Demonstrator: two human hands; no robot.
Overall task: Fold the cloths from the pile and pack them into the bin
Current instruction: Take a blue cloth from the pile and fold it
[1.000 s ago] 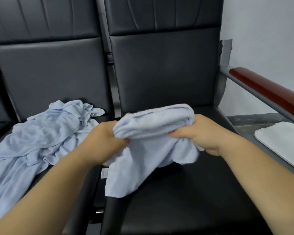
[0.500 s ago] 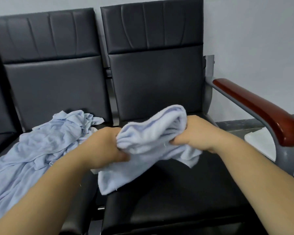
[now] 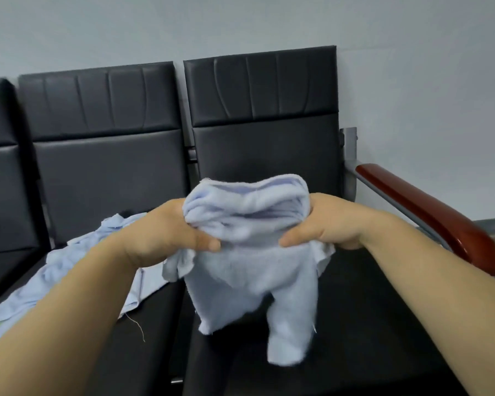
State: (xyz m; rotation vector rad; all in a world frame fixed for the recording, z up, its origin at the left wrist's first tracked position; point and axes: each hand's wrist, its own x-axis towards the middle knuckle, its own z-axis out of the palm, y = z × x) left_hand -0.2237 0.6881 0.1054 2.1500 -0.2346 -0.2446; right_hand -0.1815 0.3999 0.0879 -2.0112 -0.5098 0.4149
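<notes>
The light-blue cloth (image 3: 247, 221) is up in the air over the black chair seat (image 3: 369, 324), bunched into a thick wad with two loose tails dangling below. The left hand (image 3: 166, 232) and right hand (image 3: 329, 227) each grip an end, thumbs pinching underneath. The likely trouble is that those tails aren't tucked, so the fold could slump open on the way to the bin, which isn't in view. The pile (image 3: 69, 270) sits on the next seat over.
</notes>
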